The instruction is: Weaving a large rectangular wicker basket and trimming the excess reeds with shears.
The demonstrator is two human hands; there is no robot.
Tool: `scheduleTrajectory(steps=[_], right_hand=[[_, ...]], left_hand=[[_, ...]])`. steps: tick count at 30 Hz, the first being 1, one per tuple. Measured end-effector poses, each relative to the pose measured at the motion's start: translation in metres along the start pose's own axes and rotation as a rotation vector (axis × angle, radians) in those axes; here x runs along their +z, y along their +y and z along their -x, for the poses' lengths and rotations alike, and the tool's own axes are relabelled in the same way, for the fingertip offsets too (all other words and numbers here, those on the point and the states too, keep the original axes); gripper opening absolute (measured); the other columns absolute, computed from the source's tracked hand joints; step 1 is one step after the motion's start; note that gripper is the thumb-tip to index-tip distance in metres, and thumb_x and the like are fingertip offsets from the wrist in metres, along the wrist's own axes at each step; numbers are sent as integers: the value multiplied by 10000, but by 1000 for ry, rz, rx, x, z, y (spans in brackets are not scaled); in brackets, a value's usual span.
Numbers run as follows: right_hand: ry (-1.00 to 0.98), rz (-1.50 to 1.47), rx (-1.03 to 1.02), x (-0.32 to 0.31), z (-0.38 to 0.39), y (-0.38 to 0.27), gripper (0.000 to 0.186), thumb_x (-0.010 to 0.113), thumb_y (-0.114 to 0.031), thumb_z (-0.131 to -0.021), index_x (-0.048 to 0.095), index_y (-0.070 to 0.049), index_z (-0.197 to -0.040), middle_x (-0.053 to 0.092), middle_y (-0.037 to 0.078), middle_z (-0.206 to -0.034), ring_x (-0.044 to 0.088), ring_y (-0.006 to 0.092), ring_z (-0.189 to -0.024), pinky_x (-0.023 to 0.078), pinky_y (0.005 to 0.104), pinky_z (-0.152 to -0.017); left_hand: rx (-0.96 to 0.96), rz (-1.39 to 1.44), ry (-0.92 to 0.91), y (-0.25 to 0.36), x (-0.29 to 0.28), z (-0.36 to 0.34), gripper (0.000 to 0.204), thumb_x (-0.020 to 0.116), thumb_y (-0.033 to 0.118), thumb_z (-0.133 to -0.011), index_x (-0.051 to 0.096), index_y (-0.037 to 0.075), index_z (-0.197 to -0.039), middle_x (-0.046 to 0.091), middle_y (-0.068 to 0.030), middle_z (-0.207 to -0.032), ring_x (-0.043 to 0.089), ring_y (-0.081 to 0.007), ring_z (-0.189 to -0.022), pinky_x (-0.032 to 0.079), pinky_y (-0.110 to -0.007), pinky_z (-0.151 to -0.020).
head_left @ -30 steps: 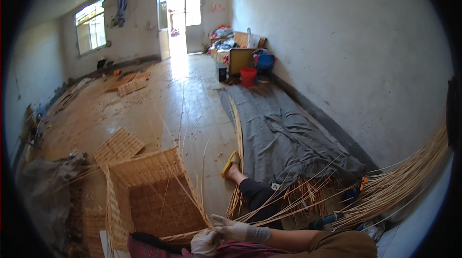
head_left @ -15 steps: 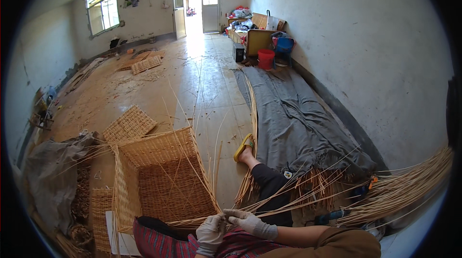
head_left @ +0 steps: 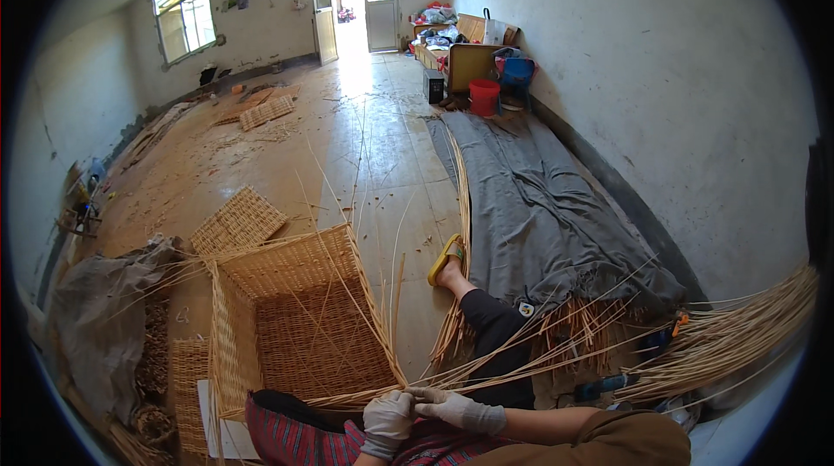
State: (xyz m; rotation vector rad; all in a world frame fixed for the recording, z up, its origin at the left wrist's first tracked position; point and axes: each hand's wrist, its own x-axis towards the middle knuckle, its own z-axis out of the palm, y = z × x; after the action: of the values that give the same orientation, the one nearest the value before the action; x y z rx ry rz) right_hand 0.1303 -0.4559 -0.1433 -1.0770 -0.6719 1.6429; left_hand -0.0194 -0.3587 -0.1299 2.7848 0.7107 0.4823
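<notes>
A large rectangular wicker basket [head_left: 323, 314] lies open toward me, with loose rod ends sticking out of its rims. At its near right corner, my left hand [head_left: 387, 418] in a pale glove is closed around the rim and the rods there. My right hand [head_left: 459, 410], also gloved, touches the left one, its fingers pinched on the wicker rods [head_left: 512, 366] that fan out to the right from that corner. The exact grip of the fingertips is partly hidden. Striped red and dark cloth [head_left: 291, 436] covers my lap below the basket.
A grey cloth [head_left: 556, 214] covers rods on the right, beside a thick bundle of rods [head_left: 738, 349] and a teal power tool [head_left: 599, 386]. My yellow slipper [head_left: 446, 259] rests on the floor. Woven panels [head_left: 239, 221] lie left; a red bucket [head_left: 484, 98] stands farther back.
The view has shifted slightly. My two hands stay at the basket's corner; the right hand's fingers have curled in closer against the left hand.
</notes>
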Motion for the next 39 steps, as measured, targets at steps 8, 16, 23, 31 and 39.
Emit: scheduleTrajectory(steps=[8,16,23,31,39], right_hand=[[159,157,5,-10,9,1,350,525,-136,-1004,565,-55,-1343,648,14,-1206,578,119,-1106,449,267,-982],[144,179,65,-17,-5,12,329,521,-153,-1015,576,-17,-1309,651,18,-1179,581,111,-1090,445,267,-994],[9,50,26,-13,3,10,386,452,-140,-1037,471,-20,-1403,556,77,-1339,541,161,-1199,401,294,-1075],[-529,-886,-76,-23,-8,14,404,390,-137,-1039,395,-10,-1422,475,129,-1405,463,234,-1278,355,342,-1112],[-197,-982,173,-2,1,11,444,323,-284,-1043,391,-48,-1414,459,121,-1419,425,259,-1324,262,438,-1170]], left_hand=[[-203,3,88,4,-8,-3,141,686,291,-794,665,167,-857,627,-50,-762,637,-265,-671,505,-393,-613],[-101,178,123,5,-8,-5,122,716,223,-780,700,159,-883,677,-54,-804,662,-254,-706,513,-370,-622],[-92,-53,117,-3,-11,-6,139,726,263,-734,639,165,-783,631,-52,-738,635,-277,-684,495,-412,-615],[203,152,152,15,-34,-19,258,712,201,-794,729,181,-1050,718,-45,-922,689,-252,-767,542,-340,-671],[156,187,192,22,-37,-26,136,697,189,-770,689,157,-902,683,-43,-832,667,-244,-737,523,-366,-645]])
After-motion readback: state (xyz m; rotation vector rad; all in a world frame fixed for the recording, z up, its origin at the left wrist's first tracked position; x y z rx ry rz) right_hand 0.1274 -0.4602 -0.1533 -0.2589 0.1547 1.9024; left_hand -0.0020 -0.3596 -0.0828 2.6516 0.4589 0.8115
